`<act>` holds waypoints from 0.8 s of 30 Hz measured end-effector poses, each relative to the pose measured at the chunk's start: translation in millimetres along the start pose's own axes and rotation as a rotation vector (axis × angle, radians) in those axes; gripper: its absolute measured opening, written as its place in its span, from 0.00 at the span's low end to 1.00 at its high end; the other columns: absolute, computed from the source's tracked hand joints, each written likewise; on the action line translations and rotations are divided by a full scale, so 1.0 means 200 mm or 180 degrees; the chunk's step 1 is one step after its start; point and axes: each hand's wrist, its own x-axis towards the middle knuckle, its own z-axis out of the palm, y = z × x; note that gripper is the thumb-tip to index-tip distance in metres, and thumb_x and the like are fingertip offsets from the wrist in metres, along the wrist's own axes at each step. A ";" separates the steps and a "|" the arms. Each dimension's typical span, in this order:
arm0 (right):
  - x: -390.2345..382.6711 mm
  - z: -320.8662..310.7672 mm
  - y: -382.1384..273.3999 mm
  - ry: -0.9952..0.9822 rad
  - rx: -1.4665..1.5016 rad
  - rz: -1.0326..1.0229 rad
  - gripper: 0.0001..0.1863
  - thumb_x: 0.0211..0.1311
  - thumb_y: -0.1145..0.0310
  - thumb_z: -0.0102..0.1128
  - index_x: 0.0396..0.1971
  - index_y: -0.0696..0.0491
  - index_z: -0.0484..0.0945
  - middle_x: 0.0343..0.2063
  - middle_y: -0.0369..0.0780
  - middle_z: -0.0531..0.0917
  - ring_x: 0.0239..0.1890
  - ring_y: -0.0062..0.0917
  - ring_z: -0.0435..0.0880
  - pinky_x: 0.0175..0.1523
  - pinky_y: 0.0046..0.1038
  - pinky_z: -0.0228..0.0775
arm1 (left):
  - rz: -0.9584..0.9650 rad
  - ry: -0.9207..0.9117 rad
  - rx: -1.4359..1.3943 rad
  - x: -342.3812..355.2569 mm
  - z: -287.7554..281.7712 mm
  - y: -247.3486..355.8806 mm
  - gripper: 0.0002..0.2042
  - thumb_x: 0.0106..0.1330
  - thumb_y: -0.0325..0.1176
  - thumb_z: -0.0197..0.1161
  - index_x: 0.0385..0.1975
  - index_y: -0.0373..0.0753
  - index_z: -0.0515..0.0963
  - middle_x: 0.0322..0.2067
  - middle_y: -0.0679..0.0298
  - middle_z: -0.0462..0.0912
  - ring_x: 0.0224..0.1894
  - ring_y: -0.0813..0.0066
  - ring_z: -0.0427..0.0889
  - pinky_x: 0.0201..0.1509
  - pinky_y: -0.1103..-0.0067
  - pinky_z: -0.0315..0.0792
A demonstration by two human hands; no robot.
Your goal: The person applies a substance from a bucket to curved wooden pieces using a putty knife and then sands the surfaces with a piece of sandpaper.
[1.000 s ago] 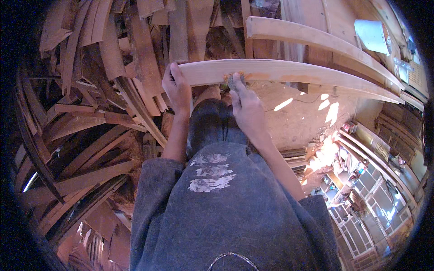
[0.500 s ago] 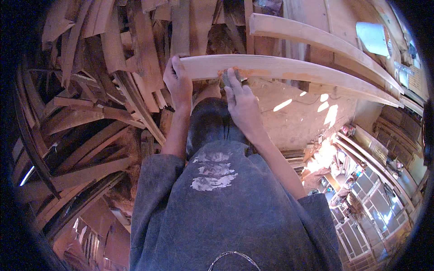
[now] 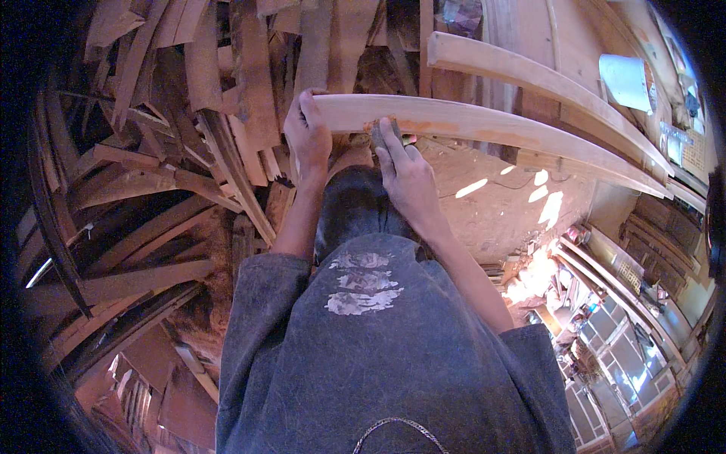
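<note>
A long, pale wooden board (image 3: 454,125) lies across the view in front of me, sloping down to the right. My left hand (image 3: 308,136) is closed round its left end. My right hand (image 3: 410,178) pinches a small, flat, dark grey scraper-like piece (image 3: 380,135) against the board's near edge; its exact kind is partly hidden by my fingers. Orange-brown paste (image 3: 420,126) is smeared on the wood beside that piece and in patches farther right. A small bit of green and pink shows next to my right fingers.
Stacked timber offcuts (image 3: 249,76) crowd the left and far side. Another long beam (image 3: 529,76) lies beyond the board at the right. A white container (image 3: 626,82) stands at the far right. Sunlit patches mark the brown floor (image 3: 484,204); metal-framed panels (image 3: 620,340) are lower right.
The view has shifted slightly, and my left hand and the board's left end appear farther right. The grey piece in my right hand is a little nearer my left hand.
</note>
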 end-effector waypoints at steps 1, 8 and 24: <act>0.01 0.02 0.01 0.0019 -0.0092 -0.0040 0.29 0.72 0.60 0.55 0.71 0.37 0.62 0.23 0.50 0.77 0.24 0.49 0.81 0.32 0.49 0.76 | -0.0032 -0.0035 0.0014 0.00 0.00 0.00 0.20 0.78 0.41 0.45 0.36 0.32 0.80 0.26 0.60 0.79 0.29 0.71 0.72 0.37 0.72 0.69; -0.03 -0.03 0.03 -0.0411 0.0095 0.0005 0.28 0.71 0.60 0.56 0.70 0.38 0.65 0.27 0.53 0.79 0.29 0.51 0.82 0.37 0.50 0.77 | -0.0175 0.0052 -0.0309 0.00 0.03 -0.05 0.21 0.78 0.43 0.44 0.33 0.31 0.78 0.25 0.58 0.78 0.29 0.71 0.73 0.36 0.70 0.69; 0.49 -0.47 -0.12 -0.2469 -0.1462 -0.1021 0.20 0.69 0.62 0.55 0.59 0.46 0.75 0.36 0.51 0.85 0.38 0.50 0.84 0.42 0.49 0.74 | -0.0242 0.0114 -0.0213 -0.02 -0.01 0.02 0.20 0.78 0.41 0.46 0.36 0.32 0.82 0.27 0.54 0.83 0.31 0.69 0.82 0.39 0.72 0.74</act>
